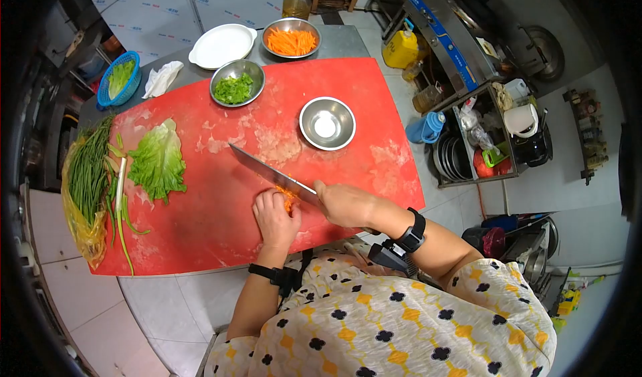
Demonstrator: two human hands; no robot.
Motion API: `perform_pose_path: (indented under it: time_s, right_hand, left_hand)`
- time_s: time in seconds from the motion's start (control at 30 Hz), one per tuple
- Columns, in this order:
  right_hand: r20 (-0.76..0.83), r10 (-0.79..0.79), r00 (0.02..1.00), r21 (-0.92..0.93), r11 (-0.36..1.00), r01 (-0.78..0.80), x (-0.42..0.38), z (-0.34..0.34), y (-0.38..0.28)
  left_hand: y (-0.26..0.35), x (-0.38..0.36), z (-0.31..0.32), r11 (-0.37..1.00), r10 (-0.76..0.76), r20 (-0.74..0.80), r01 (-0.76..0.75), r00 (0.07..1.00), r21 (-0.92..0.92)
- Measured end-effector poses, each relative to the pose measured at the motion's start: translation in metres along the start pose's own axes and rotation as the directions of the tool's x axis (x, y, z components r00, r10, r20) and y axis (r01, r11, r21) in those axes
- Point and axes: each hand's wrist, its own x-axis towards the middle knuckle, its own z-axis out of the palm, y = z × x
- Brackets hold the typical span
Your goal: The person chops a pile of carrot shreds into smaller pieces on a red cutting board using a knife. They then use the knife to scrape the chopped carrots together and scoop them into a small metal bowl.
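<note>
My right hand (344, 204) is closed round the handle of a kitchen knife (271, 174), whose long blade points up and to the left over the red cutting board (221, 236). Just below the blade, my left hand (275, 218) rests on the board with fingers bent over orange carrot (287, 199) in small cut pieces. The fingers partly hide the carrot. An empty-looking metal bowl (327, 123) stands beyond the knife. Farther back are a metal bowl of chopped greens (233, 89) and a metal bowl of carrot strips (291, 41).
A lettuce leaf (158, 162), spring onions (122, 190) and a yellow bag of thin green stalks (87, 190) lie at the left. Behind the board are a white dish (223, 46), a white cloth (162, 79) and a blue basket (119, 79). A shelf rack (491, 143) stands right.
</note>
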Motion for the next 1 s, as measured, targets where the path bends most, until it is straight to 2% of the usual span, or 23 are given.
perform_pose_path:
  time_s: [0.07, 0.13, 0.27, 0.33, 0.37, 0.43, 0.47, 0.6, 0.67, 0.77, 0.9, 1.0]
  right_hand:
    - [-0.002, -0.004, 1.000, -0.006, 1.000, 0.004, 0.000, 0.004, 0.003]
    - [-0.010, -0.022, 1.000, 0.012, 1.000, 0.022, 0.000, 0.007, 0.003]
    - [0.003, 0.002, 1.000, 0.072, 0.997, -0.003, -0.004, 0.008, -0.009]
    - [0.074, 0.105, 0.992, 0.047, 0.993, -0.108, -0.008, 0.009, -0.019]
    - [0.076, 0.104, 0.992, 0.045, 0.993, -0.107, -0.009, 0.013, -0.021]
    - [0.043, 0.130, 0.991, 0.024, 0.991, -0.131, -0.009, 0.030, -0.019]
    - [-0.076, 0.066, 0.995, 0.023, 0.998, -0.064, -0.004, 0.054, -0.004]
    - [-0.125, 0.044, 0.991, 0.039, 0.998, -0.039, 0.004, 0.058, -0.001]
    - [-0.012, 0.031, 0.999, 0.072, 0.997, -0.030, 0.004, 0.031, -0.006]
    - [0.047, 0.041, 0.998, 0.074, 0.996, -0.045, -0.004, 0.006, -0.018]
    - [0.065, 0.086, 0.994, 0.029, 0.996, -0.088, -0.011, 0.018, -0.022]
    - [-0.018, 0.098, 0.995, 0.023, 0.995, -0.098, -0.003, 0.051, -0.010]
  left_hand:
    - [-0.002, -0.002, -0.001, 1.000, -0.008, 0.002, 0.008, 1.000, 0.001]
    - [-0.010, -0.006, -0.003, 0.995, -0.003, 0.000, 0.003, 1.000, -0.104]
    - [-0.019, -0.013, -0.004, 0.985, 0.017, 0.002, -0.016, 1.000, -0.169]
    - [-0.018, -0.012, -0.007, 0.984, 0.069, -0.020, -0.071, 0.997, -0.164]
    - [-0.019, -0.012, -0.007, 0.984, 0.065, -0.021, -0.068, 0.998, -0.164]
    - [-0.022, -0.012, -0.007, 0.979, 0.093, -0.015, -0.094, 0.996, -0.179]
    - [-0.022, -0.012, -0.007, 0.980, 0.089, -0.016, -0.090, 0.996, -0.178]
    - [-0.025, -0.014, -0.005, 0.977, 0.118, -0.031, -0.122, 0.993, -0.176]
    - [-0.024, -0.012, -0.005, 0.975, 0.132, -0.034, -0.136, 0.991, -0.175]
    - [-0.024, -0.011, -0.012, 0.975, 0.136, -0.029, -0.139, 0.990, -0.172]
    - [-0.022, -0.009, -0.013, 0.974, 0.151, -0.030, -0.154, 0.988, -0.169]
    - [-0.024, -0.009, -0.012, 0.971, 0.157, -0.042, -0.162, 0.987, -0.177]
